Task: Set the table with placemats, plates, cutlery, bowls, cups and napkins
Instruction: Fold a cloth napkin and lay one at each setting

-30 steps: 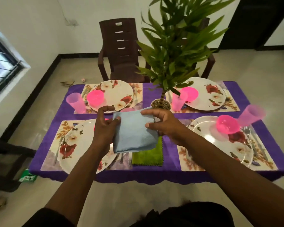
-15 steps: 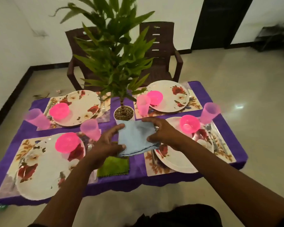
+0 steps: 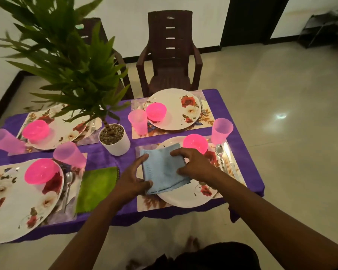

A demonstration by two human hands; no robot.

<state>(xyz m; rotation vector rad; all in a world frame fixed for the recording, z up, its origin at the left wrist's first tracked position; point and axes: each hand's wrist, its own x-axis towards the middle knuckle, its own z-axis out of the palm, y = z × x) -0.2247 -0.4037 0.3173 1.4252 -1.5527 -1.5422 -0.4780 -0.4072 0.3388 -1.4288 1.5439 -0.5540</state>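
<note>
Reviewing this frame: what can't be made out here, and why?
- Head view: the near right plate is partly hidden by the blue napkin and both hands, left hand, right hand.
- The near left plate is cut off by the left edge.
- The second chair is hidden behind plant leaves.

Napkin (image 3: 163, 170) on near-right plate (image 3: 189, 195), bowl (image 3: 195, 143) behind it, potted plant (image 3: 114, 139) left

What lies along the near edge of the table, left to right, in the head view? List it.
Near-left floral white plate → steel spoon → green cloth napkin → left hand → light blue cloth napkin → right hand.
</note>
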